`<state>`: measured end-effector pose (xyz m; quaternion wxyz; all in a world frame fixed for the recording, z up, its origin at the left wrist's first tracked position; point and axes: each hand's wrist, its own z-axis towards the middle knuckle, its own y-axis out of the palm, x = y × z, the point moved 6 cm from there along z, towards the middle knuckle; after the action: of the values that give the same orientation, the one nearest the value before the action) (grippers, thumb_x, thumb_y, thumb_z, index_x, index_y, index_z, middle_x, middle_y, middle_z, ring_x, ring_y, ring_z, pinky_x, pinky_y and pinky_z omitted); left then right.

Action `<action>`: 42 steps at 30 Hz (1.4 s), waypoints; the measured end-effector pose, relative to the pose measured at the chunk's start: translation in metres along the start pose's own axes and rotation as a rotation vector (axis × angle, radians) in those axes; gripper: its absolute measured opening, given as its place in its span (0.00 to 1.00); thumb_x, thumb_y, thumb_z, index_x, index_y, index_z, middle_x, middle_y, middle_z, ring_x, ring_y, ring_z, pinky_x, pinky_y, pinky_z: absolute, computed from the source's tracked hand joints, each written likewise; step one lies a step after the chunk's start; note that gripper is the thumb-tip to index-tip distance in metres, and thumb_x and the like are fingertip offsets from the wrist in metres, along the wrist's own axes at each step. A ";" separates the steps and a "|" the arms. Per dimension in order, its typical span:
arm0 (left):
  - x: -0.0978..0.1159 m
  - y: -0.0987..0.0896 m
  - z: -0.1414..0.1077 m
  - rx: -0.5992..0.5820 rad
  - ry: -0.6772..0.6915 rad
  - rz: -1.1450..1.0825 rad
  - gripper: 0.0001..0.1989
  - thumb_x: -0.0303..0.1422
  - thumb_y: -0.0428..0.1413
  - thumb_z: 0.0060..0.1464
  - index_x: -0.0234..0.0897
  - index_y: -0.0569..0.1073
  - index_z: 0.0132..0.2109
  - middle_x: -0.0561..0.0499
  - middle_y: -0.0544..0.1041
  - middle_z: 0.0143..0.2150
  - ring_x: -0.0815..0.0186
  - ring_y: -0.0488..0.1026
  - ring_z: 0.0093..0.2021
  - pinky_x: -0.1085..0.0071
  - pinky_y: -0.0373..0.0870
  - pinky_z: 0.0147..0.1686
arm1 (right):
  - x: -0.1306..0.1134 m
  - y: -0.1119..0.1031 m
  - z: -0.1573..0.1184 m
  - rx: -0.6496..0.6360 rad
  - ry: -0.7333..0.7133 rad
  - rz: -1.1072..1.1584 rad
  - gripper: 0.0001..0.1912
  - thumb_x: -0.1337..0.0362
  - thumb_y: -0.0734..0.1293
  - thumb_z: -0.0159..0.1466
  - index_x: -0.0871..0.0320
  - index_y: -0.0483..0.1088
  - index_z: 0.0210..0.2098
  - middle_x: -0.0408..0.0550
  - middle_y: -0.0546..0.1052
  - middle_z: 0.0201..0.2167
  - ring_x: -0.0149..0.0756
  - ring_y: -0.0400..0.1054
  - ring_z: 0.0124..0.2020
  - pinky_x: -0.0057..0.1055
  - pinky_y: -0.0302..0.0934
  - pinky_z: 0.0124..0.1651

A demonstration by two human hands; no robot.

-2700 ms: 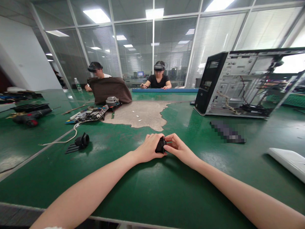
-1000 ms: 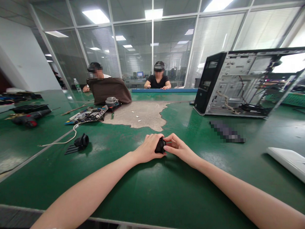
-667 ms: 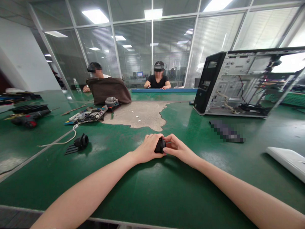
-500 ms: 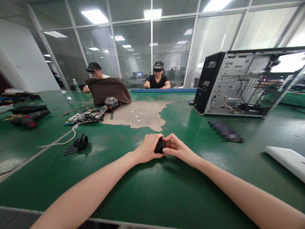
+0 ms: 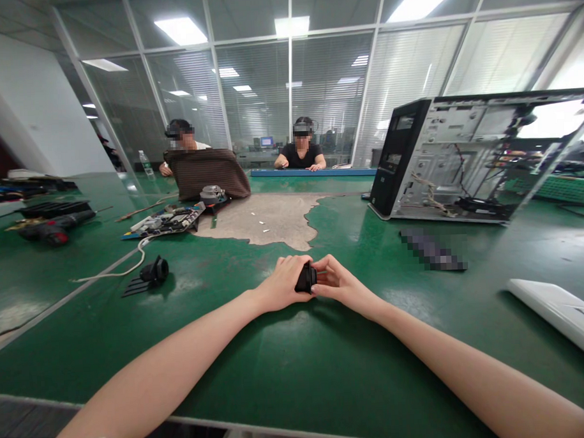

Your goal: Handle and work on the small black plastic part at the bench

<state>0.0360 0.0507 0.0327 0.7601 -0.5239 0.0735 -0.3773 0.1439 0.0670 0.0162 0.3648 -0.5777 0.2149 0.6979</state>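
Just above the green tabletop point(image 5: 259, 367), both my hands meet on a small black plastic part point(image 5: 305, 279) with a flanged end. My left hand point(image 5: 283, 284) wraps round its left side, covering much of it. From the right, the thumb and fingers of my right hand point(image 5: 339, 284) pinch the flanged end. The exact kind of the part cannot be made out. To the left on the table lies a black plastic piece point(image 5: 153, 274) with a round collar and flat prongs.
An opened computer case point(image 5: 443, 162) stands at the right, near a blurred-out dark object point(image 5: 431, 249) and a white flat box point(image 5: 558, 312). Circuit boards point(image 5: 170, 222), a brown cloth-covered object point(image 5: 207, 174) and a power drill point(image 5: 57, 228) are at the left. Two people sit opposite.
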 end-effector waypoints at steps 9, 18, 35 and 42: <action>0.000 0.001 0.000 0.018 -0.005 0.008 0.29 0.40 0.57 0.44 0.38 0.55 0.50 0.46 0.66 0.45 0.58 0.63 0.44 0.62 0.57 0.43 | -0.002 -0.002 0.000 0.089 0.008 -0.046 0.13 0.61 0.66 0.54 0.55 0.58 0.36 0.43 0.66 0.36 0.31 0.65 0.37 0.32 0.61 0.41; -0.001 0.000 0.000 0.012 0.011 0.016 0.28 0.39 0.57 0.44 0.38 0.55 0.50 0.47 0.66 0.45 0.58 0.63 0.44 0.63 0.56 0.43 | -0.001 0.001 0.000 0.004 -0.003 0.008 0.16 0.63 0.68 0.52 0.55 0.57 0.36 0.42 0.67 0.36 0.32 0.66 0.39 0.33 0.61 0.43; 0.000 0.000 0.000 0.011 0.009 -0.001 0.27 0.39 0.56 0.45 0.38 0.55 0.50 0.47 0.67 0.45 0.58 0.63 0.44 0.63 0.56 0.43 | -0.001 0.001 0.000 0.016 -0.003 0.001 0.16 0.63 0.68 0.52 0.55 0.58 0.37 0.43 0.67 0.36 0.32 0.65 0.40 0.33 0.61 0.42; -0.001 0.001 0.000 0.017 -0.009 0.004 0.29 0.40 0.57 0.44 0.39 0.54 0.51 0.47 0.66 0.44 0.57 0.63 0.44 0.62 0.56 0.43 | -0.004 0.000 0.001 0.068 -0.015 -0.033 0.12 0.60 0.65 0.55 0.55 0.58 0.34 0.42 0.66 0.35 0.31 0.66 0.36 0.31 0.61 0.40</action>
<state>0.0358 0.0519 0.0314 0.7655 -0.5189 0.0678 -0.3743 0.1438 0.0666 0.0197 0.3972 -0.5634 0.2261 0.6882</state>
